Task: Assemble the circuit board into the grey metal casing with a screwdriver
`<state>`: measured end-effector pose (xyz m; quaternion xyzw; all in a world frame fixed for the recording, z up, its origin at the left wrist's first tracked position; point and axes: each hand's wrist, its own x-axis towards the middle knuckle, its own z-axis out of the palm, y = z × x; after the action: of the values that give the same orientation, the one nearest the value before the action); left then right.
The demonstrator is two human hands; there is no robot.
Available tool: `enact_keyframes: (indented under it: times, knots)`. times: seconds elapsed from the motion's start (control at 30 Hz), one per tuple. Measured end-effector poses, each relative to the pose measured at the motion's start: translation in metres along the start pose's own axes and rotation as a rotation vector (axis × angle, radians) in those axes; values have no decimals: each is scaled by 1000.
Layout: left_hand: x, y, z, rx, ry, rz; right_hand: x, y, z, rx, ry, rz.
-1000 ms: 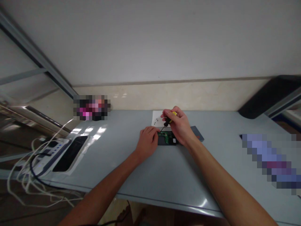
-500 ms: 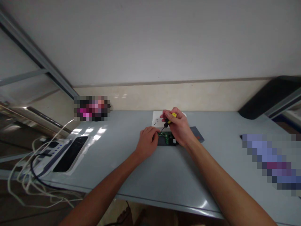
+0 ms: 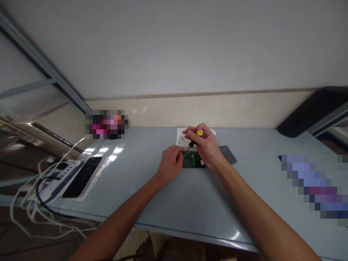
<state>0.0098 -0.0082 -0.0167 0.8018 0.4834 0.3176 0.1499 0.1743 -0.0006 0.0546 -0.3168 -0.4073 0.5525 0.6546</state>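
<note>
In my right hand [image 3: 208, 146] is a small screwdriver [image 3: 199, 133] with a yellow and black handle, its thin shaft slanting down to the left. The tip meets the upper left of an opened dark device [image 3: 193, 159], which looks like a phone with its green circuit board bare. My left hand [image 3: 172, 162] grips the device's left end, fingers curled near the screwdriver tip. Just behind lies a white sheet [image 3: 179, 135] with several tiny dark pieces on it, probably screws. A dark flat panel [image 3: 227, 154] with an orange mark lies right of the device, partly behind my right wrist.
A phone with a black screen [image 3: 83, 177] lies at the left of the grey table [image 3: 130, 152], beside a power strip [image 3: 63, 174] and tangled white cables [image 3: 27, 217]. Blurred-out items lie at the back left and right. A black rolled object [image 3: 301, 119] leans at the back right.
The screwdriver handle has turned and tilted in my right hand, so its yellow end now faces me. My right fingers have shifted slightly. The left hand and device stay in place.
</note>
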Motion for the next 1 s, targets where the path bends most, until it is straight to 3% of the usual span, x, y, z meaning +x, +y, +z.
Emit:
enact_keyframes:
  times: [0.2, 0.4, 0.63, 0.8, 1.0]
  knots:
    - [0, -3, 1, -1, -1, 24, 0, 3, -3, -130, -1, -69]
    - [0, -4, 3, 7, -1, 16, 1, 2, -4, -39, -67, -34]
    - [-1, -1, 1, 13, -7, 5, -1, 8, -9, -70, -45, -46]
    - [-1, -2, 1, 15, -14, 19, -1, 8, -5, -133, -9, -154]
    - [0, -3, 2, 9, -13, 11, -1, 6, -6, -84, -55, -67]
